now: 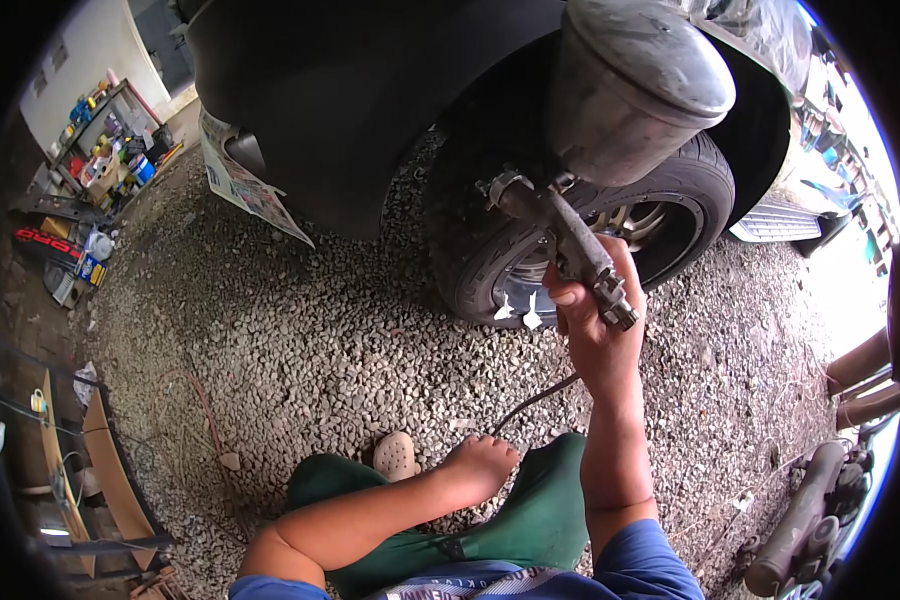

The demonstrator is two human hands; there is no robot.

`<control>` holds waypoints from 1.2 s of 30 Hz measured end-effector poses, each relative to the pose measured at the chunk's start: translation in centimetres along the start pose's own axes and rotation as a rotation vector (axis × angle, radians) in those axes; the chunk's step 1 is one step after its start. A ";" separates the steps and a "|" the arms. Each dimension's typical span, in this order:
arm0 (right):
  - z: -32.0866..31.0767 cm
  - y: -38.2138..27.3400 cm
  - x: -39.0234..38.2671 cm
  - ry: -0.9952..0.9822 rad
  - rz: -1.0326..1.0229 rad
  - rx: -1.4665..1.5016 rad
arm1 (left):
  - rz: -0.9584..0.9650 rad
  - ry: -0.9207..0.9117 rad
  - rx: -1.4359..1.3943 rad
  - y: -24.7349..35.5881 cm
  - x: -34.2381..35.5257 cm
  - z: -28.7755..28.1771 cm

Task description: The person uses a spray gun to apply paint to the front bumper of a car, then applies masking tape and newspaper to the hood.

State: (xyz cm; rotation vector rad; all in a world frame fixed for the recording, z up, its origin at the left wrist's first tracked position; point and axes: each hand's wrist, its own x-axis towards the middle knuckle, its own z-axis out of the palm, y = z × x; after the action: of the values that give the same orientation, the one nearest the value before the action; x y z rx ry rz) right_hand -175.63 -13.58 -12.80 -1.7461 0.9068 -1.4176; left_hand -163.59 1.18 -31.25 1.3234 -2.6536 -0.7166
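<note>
One spray gun (578,235) clasped in the right grip (602,300), cup (635,105) above it. Left grip (480,468) curled by the hose (533,403), lower left of the right; can't tell if it's pinching. Risks: over-tilting could leak the cup, hose snag could jerk aim, stray spray could mark the bare tyre (708,180) beyond the right grip.

At one o'clock, the spray-gun cup (640,125) is smooth, cloudily shiny metal; at two, the tyre (715,175), matt grooved rubber. The car panel (290,100) at eleven looks matt; newspaper (245,195) at ten, thin printed paper; gravel (270,400) at eight, rough stone.
</note>
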 end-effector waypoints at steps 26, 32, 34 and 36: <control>1.5 1.0 -0.8 -0.019 -0.044 -0.023 | 0.039 0.054 0.115 1.2 -0.5 -0.4; 2.6 1.4 -0.9 -0.076 -0.077 -0.180 | 0.034 0.065 0.116 1.2 -0.6 -0.2; 2.7 1.2 -1.1 -0.102 -0.054 -0.222 | 0.032 0.069 0.097 1.1 -0.5 -0.1; 2.9 1.1 -1.3 -0.136 -0.034 -0.241 | 0.033 0.074 0.103 1.2 -0.5 0.1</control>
State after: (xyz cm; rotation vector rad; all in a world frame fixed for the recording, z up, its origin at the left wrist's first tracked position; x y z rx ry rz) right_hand -173.07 -12.75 -14.81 -2.0182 1.0111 -1.2339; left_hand -164.19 2.17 -30.79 1.2995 -2.6795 -0.5234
